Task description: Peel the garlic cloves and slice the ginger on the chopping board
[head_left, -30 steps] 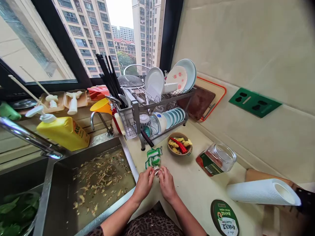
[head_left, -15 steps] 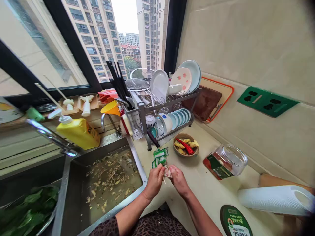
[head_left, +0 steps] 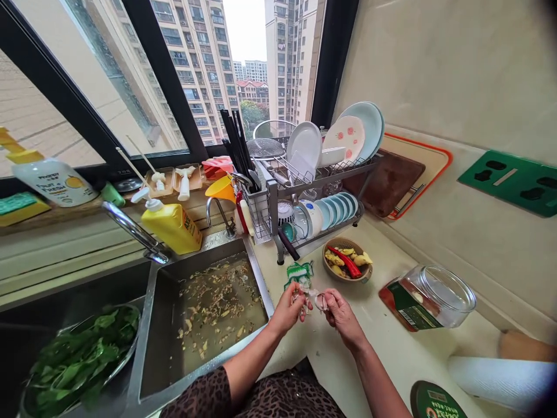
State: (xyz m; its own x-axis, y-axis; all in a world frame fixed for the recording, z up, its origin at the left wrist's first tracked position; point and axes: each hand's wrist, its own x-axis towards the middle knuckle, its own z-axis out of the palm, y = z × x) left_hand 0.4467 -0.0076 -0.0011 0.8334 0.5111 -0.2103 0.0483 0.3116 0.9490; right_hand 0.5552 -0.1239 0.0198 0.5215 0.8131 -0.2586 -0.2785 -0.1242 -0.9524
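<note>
A: What's taking up the most room?

B: The tabletop (head_left: 368, 331), stretching around the bowl (head_left: 342, 278) on every side. The sink (head_left: 260, 277) is sitting to the bowl's left, with scraps (head_left: 221, 302) scattering through its murky water. The rack (head_left: 274, 215) is standing behind the bowl and a little left, carrying plates (head_left: 304, 145) and dishes.

A: And the middling things?

B: Greens (head_left: 82, 360) are lying well to the left of the bowl, in the other basin. A clear jar (head_left: 418, 310) is sitting to the bowl's right, nearer the person. The bowl itself is holding a red chili (head_left: 348, 264) among yellowish pieces (head_left: 335, 259).

A: What are the hands doing?

B: Both are hanging in front of the bowl. The right hand (head_left: 344, 318) is closing thumb and fingers around a pale piece (head_left: 321, 301). The left hand (head_left: 288, 307), farther left, is curling loosely, fingers part open, with whitish bits (head_left: 307, 289) showing at its fingertips; I'm not managing to tell whether it's gripping them.

A: So where's the pale piece resting?

B: In the right fingertips, just in front of the bowl and to its left. A green-and-white thing (head_left: 299, 271) is lying near the bowl's left side.
</note>
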